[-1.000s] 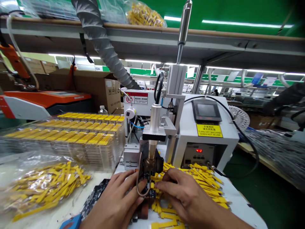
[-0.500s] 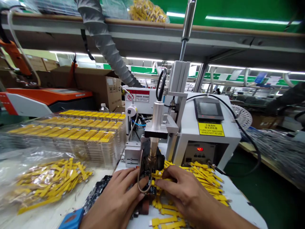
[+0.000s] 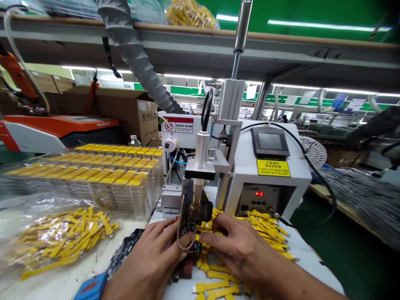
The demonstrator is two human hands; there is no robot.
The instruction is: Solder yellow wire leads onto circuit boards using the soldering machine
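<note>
Under the heating head (image 3: 196, 204) of a bench machine, my left hand (image 3: 159, 254) is closed at the near edge of a black circuit board (image 3: 188, 227), thumb and fingers against it. Part of the board is hidden by those fingers and a looped metal tube. Opposite it, my right hand (image 3: 237, 246) pinches a yellow flat cable (image 3: 198, 237) between thumb and forefinger, its end at the board. Loose yellow cables (image 3: 212, 286) with silvery ends lie beneath and behind the right hand. More black boards (image 3: 125, 250) lie beside my left wrist.
A bag of yellow cables (image 3: 65, 237) lies at the left. Behind it stand stacked clear trays (image 3: 125, 196) filled with yellow strips. The machine's control box (image 3: 275, 146) rises at the right, with a black cable curving beside it. A grey duct (image 3: 131, 50) hangs overhead.
The whole view has shifted slightly to the left. Both hands keep their places at the board and the yellow cable, with barely any finger movement.
</note>
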